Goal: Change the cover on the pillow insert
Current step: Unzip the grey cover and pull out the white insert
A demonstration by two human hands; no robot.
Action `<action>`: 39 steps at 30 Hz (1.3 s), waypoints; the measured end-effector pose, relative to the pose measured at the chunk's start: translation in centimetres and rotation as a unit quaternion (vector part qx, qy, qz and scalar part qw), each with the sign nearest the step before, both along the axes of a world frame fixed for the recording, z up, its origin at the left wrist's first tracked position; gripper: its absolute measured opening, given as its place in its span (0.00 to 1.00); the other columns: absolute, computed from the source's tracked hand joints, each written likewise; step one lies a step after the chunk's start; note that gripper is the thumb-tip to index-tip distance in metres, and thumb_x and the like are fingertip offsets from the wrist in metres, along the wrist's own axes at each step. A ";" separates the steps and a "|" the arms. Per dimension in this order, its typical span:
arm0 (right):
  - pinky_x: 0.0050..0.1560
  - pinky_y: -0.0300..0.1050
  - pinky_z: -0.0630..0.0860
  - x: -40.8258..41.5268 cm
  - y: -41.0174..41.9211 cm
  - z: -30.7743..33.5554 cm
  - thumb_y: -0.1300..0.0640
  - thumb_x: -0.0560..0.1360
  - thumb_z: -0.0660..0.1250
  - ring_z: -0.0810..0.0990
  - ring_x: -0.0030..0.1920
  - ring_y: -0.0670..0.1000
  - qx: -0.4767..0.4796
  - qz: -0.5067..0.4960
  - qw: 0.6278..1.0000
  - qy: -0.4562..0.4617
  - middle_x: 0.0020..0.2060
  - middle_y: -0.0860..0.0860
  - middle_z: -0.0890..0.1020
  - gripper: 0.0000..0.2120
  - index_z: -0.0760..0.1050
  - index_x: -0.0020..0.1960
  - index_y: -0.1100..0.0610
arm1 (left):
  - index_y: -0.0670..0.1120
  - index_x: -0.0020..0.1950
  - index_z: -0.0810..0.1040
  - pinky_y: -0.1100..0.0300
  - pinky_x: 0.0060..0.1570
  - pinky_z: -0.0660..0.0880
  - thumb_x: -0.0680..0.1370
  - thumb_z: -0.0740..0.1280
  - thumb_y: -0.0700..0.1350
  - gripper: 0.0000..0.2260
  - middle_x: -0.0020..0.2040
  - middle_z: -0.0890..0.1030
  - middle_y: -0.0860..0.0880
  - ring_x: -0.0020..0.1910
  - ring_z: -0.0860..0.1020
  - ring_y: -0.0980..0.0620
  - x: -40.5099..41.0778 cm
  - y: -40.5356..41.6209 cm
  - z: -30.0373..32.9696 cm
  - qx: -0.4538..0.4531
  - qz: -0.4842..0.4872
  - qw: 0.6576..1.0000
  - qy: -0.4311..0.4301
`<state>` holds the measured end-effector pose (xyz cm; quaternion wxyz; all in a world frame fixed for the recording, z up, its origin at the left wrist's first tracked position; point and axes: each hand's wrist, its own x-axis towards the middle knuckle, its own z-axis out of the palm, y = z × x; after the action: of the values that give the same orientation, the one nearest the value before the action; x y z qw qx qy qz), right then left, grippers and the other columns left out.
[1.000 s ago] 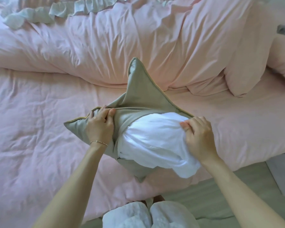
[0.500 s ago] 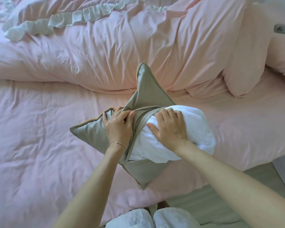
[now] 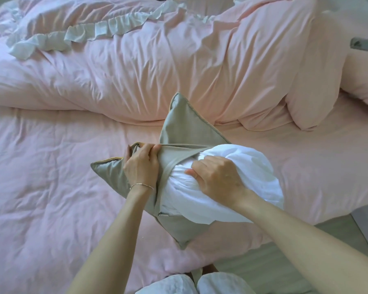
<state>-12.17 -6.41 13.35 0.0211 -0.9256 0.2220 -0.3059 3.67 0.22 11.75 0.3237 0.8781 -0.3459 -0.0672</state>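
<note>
A grey-green pillow cover [image 3: 185,126] with yellow piping lies on the pink bed, its far corner pointing up. A white pillow insert [image 3: 249,166] bulges out of the cover's open side toward the right. My left hand [image 3: 141,166] grips the bunched edge of the cover at its opening. Lying on top of the insert, my right hand [image 3: 217,179] digs its curled fingers into the white fabric just at the mouth of the cover. The part of the insert inside the cover is hidden.
A rumpled pink duvet [image 3: 136,66] with a white frill [image 3: 89,35] lies across the far side of the bed. Pink pillows [image 3: 319,81] stand at the right. The bed's near edge [image 3: 306,221] drops to a grey-green floor. My white slippers [image 3: 196,283] show at the bottom.
My right hand has gone from the insert's right end to its top near the cover mouth and now bunches the fabric. The left hand keeps its hold on the cover edge.
</note>
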 end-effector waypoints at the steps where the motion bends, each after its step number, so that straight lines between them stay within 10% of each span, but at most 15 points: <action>1: 0.27 0.39 0.56 -0.3 0.3 0.4 0.49 0.82 0.50 0.67 0.23 0.52 0.005 -0.001 1.000 -0.002 0.21 0.51 0.69 0.26 0.69 0.29 0.58 | 0.43 0.46 0.82 0.55 0.65 0.63 0.79 0.61 0.47 0.12 0.45 0.83 0.41 0.56 0.75 0.41 0.6 0.1 0.0 0.019 0.008 1.000 0.018; 10: 0.23 0.42 0.64 -6.7 1.5 1.3 0.48 0.82 0.51 0.68 0.23 0.53 0.070 -0.051 0.996 -0.010 0.23 0.52 0.69 0.27 0.72 0.31 0.60 | 0.45 0.47 0.83 0.54 0.68 0.59 0.78 0.61 0.52 0.14 0.45 0.83 0.42 0.51 0.78 0.42 2.2 1.2 -1.5 0.041 -0.046 0.998 0.021; 17: 0.43 0.50 0.68 -3.5 0.2 2.7 0.53 0.72 0.59 0.72 0.44 0.54 0.033 -0.155 0.987 0.029 0.42 0.54 0.78 0.13 0.78 0.47 0.58 | 0.53 0.48 0.82 0.58 0.69 0.48 0.72 0.52 0.64 0.23 0.42 0.84 0.50 0.49 0.79 0.51 -1.1 -0.3 -1.0 0.026 -0.117 0.993 0.007; 25: 0.44 0.48 0.62 -0.2 0.4 -1.9 0.41 0.71 0.56 0.72 0.47 0.54 0.024 -0.132 0.982 0.129 0.46 0.54 0.78 0.24 0.77 0.52 0.58 | 0.48 0.60 0.77 0.42 0.69 0.48 0.74 0.59 0.57 0.21 0.62 0.78 0.50 0.66 0.70 0.49 -3.3 2.5 -2.0 -0.055 -0.109 0.989 -0.084; 30: 0.38 0.47 0.62 0.3 0.2 -2.6 0.47 0.75 0.56 0.74 0.38 0.55 -0.075 -0.103 0.976 0.177 0.35 0.53 0.77 0.17 0.75 0.40 0.58 | 0.51 0.72 0.65 0.39 0.68 0.38 0.72 0.52 0.64 0.31 0.73 0.63 0.52 0.75 0.54 0.52 -4.4 2.4 -2.8 0.032 -0.033 0.999 0.009; 39: 0.28 0.42 0.61 0.8 0.1 -0.4 0.53 0.79 0.54 0.67 0.24 0.53 0.006 -0.021 0.999 0.048 0.20 0.52 0.69 0.21 0.69 0.29 0.59 | 0.49 0.57 0.80 0.52 0.71 0.42 0.79 0.48 0.52 0.22 0.62 0.78 0.51 0.69 0.68 0.49 -1.4 1.3 -3.1 0.009 -0.068 0.995 -0.074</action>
<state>-11.41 -6.35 12.90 0.0093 -0.9342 0.2437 -0.2603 2.23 1.53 8.62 0.2841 0.8582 -0.4267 -0.0271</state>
